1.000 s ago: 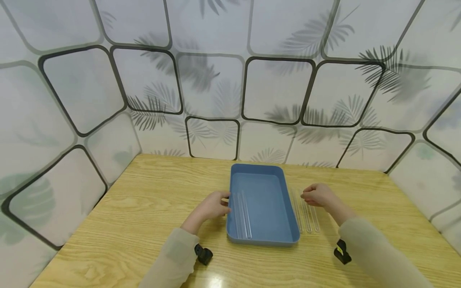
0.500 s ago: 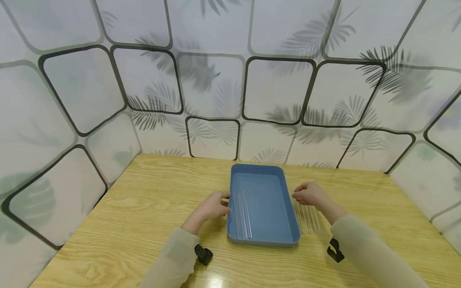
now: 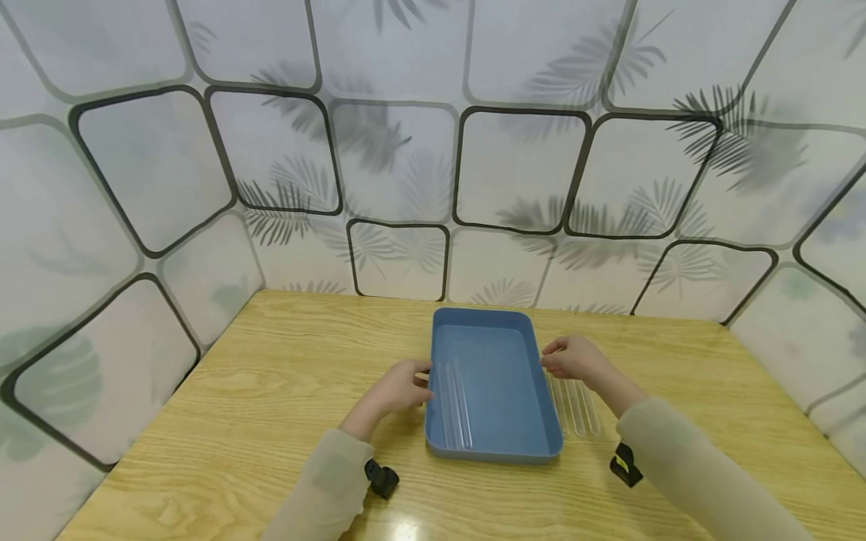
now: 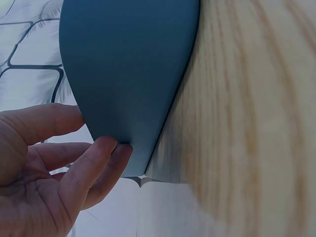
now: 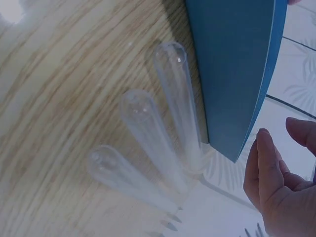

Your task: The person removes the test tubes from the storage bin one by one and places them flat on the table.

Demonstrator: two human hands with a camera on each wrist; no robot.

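A blue rectangular tray [image 3: 501,383] lies on the table, with several clear test tubes [image 3: 463,409] side by side along its left inner wall. My left hand [image 3: 401,387] is at the tray's left side. In the left wrist view its fingertips [image 4: 126,150] touch the outer wall, fingers loosely bent. My right hand [image 3: 575,359] hovers by the right rim, above the far ends of three clear test tubes [image 3: 576,417] lying on the table. Nothing shows between its thumb and fingers [image 5: 266,153] in the right wrist view, and they stand apart.
The wood-grain table [image 3: 271,421] runs back to a patterned wall covering [image 3: 406,165], which also stands along both sides. One loose tube [image 5: 177,94] lies close beside the tray's outer right wall. A black camera [image 3: 382,479] sits at the left wrist.
My right hand has moved left and slightly away from me, from above the loose test tubes to the tray's right rim. My left hand, the tray and the tubes have stayed put.
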